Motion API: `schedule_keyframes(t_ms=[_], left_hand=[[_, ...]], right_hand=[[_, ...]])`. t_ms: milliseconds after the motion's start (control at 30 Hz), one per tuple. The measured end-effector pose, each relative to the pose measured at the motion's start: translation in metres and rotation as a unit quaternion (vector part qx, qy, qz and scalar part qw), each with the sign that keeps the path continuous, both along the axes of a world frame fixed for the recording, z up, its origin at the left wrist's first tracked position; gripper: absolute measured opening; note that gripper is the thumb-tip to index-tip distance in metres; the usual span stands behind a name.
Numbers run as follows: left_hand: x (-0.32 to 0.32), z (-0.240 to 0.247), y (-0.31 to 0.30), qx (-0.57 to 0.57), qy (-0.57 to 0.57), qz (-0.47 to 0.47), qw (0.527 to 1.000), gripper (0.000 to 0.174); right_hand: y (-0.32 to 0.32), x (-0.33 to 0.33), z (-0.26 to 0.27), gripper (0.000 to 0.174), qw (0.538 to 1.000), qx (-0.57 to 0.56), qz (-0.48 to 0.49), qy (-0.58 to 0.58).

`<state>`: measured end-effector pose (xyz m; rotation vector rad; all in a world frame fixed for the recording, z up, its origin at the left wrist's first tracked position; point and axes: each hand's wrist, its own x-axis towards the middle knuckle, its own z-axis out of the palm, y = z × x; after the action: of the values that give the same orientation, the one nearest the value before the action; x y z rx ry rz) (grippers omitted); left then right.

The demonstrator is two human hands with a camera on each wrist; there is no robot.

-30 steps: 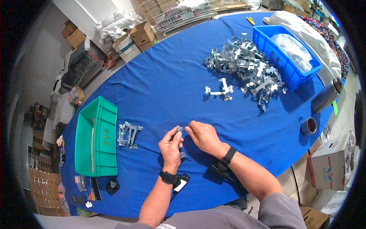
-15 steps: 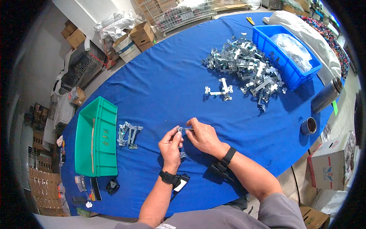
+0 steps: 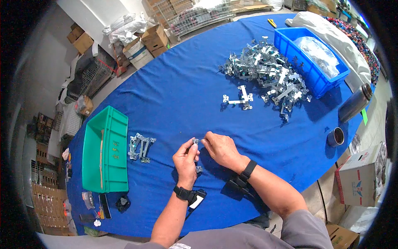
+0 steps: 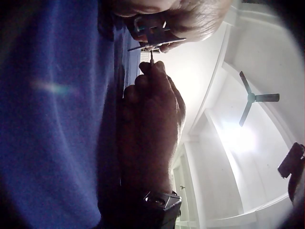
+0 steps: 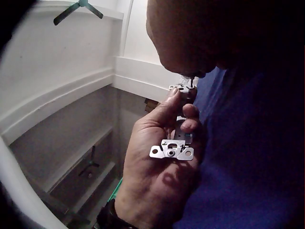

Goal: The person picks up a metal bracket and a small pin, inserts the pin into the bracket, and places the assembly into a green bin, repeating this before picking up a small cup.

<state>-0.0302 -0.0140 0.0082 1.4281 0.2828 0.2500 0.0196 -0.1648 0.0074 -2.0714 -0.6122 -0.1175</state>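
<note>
My left hand (image 3: 186, 162) grips a metal bracket (image 5: 172, 150) with its fingers and thumb. One flat end plate with two holes sticks out over the palm in the right wrist view, and the other end shows at the thumb tip. Close to that upper end, my right hand (image 3: 224, 150) pinches a thin metal rod (image 4: 152, 58) whose tip points at the bracket. Most of the rod is hidden by the right fingers. Both hands are above the blue tablecloth (image 3: 174, 103).
Left of the hands lie several similar brackets (image 3: 141, 147) beside a green bin (image 3: 118, 174). Toward the far right are a large heap of brackets (image 3: 265, 68), a blue crate (image 3: 304, 76), a metal flask (image 3: 355, 103) and a small dark cup (image 3: 336, 137).
Half a second ago more of the rod showed between the hands; now the right fingertips are nearer the left hand and cover more of it. The left hand keeps its place.
</note>
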Motion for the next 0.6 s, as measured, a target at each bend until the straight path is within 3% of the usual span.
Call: schedule_keyframes(t_ms=[67,133,267,467,533,600], left_hand=[[0.0,0.0,-0.001,0.0,0.003,0.003,1.0,0.024],[0.001,0.0,-0.003,0.01,-0.002,0.01,1.0,0.024],[0.001,0.0,-0.003,0.005,-0.006,0.009,1.0,0.024],[0.002,-0.001,-0.002,0.008,-0.008,0.01,1.0,0.024],[0.001,0.001,-0.003,0.005,0.001,0.01,1.0,0.023],[0.001,0.0,-0.001,0.002,0.001,0.005,1.0,0.024]], right_hand=[[0.001,0.0,0.0,0.02,0.999,-0.031,0.004,0.002],[0.002,-0.002,0.003,0.02,0.999,0.03,-0.015,-0.007],[0.001,-0.002,-0.001,0.021,0.999,0.036,-0.009,-0.007],[0.002,0.0,-0.006,0.02,1.0,-0.02,-0.002,-0.017],[0.002,-0.004,0.004,0.02,0.997,0.065,-0.026,-0.015],[0.002,-0.003,0.002,0.02,0.998,0.054,-0.021,-0.014]])
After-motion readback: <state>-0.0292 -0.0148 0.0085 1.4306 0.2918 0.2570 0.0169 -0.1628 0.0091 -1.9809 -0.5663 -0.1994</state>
